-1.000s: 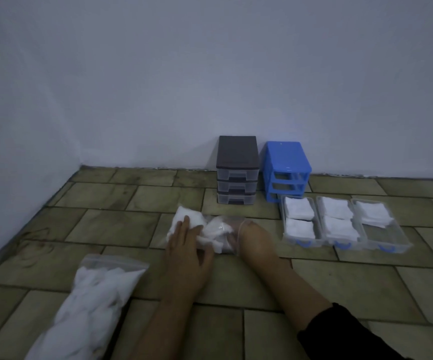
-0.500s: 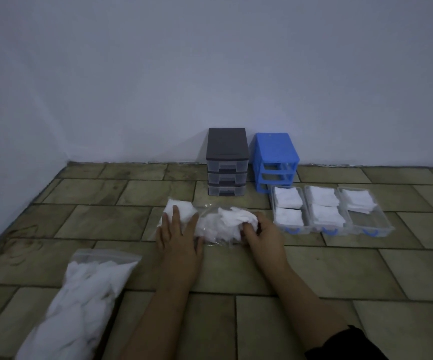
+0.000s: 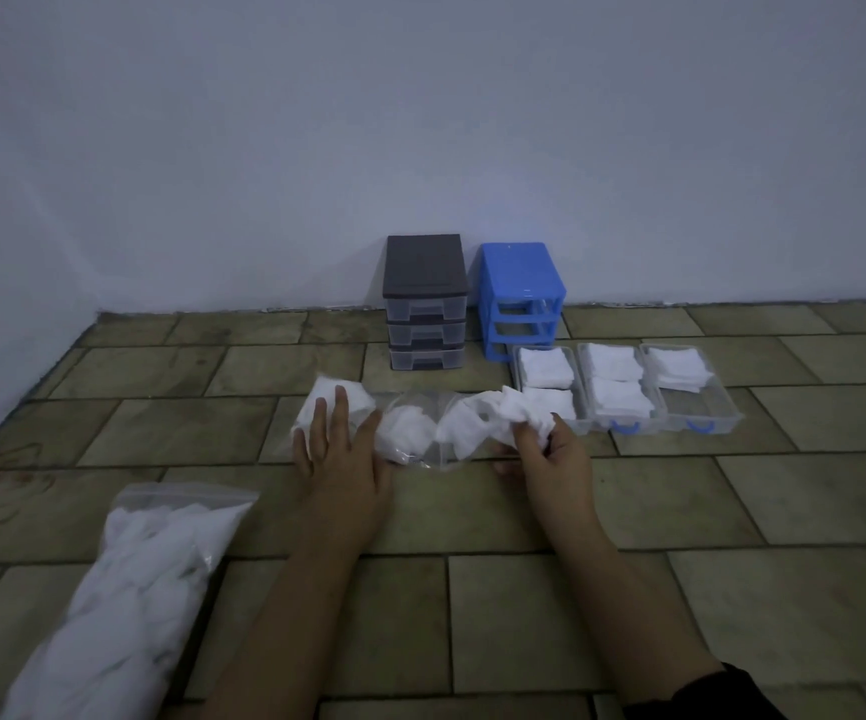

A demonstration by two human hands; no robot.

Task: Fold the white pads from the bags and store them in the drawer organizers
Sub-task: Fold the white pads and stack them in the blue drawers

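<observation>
My left hand [image 3: 339,454] presses flat on the bag [image 3: 410,428] on the floor while my right hand [image 3: 545,454] pinches a pad [image 3: 516,413] at its mouth; next, pull it free and fold.

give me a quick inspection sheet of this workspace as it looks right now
surface: olive tiled floor, stained at left.
job's things: clear plastic bag of white pads lying mid-floor; fuller zip bag of white pads near left; three clear drawers holding folded white pads; dark grey drawer organizer with drawers in; blue drawer frame, slots vacant.
clutter: nothing seen.
hands: left hand flat on the bag; right hand pinching a crumpled white pad.
cables: nothing seen.
surroundings: plain pale wall.
</observation>
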